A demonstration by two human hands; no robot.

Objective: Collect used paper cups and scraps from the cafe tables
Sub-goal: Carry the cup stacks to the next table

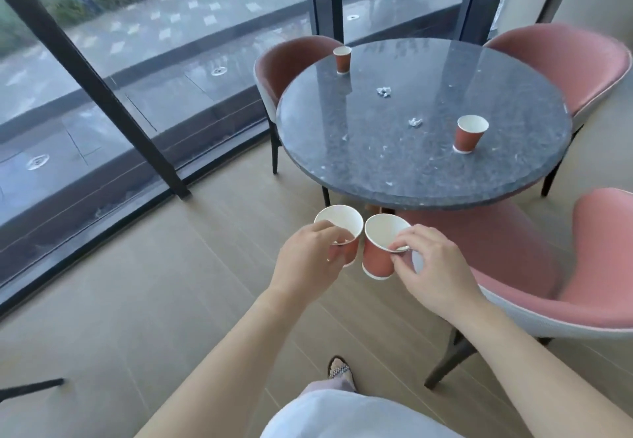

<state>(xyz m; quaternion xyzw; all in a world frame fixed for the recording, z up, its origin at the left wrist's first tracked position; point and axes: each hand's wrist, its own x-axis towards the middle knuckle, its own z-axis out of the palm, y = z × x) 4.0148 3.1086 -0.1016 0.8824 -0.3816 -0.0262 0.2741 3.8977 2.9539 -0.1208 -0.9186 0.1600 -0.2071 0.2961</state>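
Left hand (308, 259) and right hand (433, 271) each pinch a paper cup (339, 233) rim-to-rim short of the bench (424, 177), probably to stack them, two cups and scraps still up there.

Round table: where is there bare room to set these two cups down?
Widest patch: the near-left top, between the table rim and the nearer scrap, only tiny flecks there. Also far right, beyond the right cup. Crowded through the middle: far scrap, nearer scrap, right cup.
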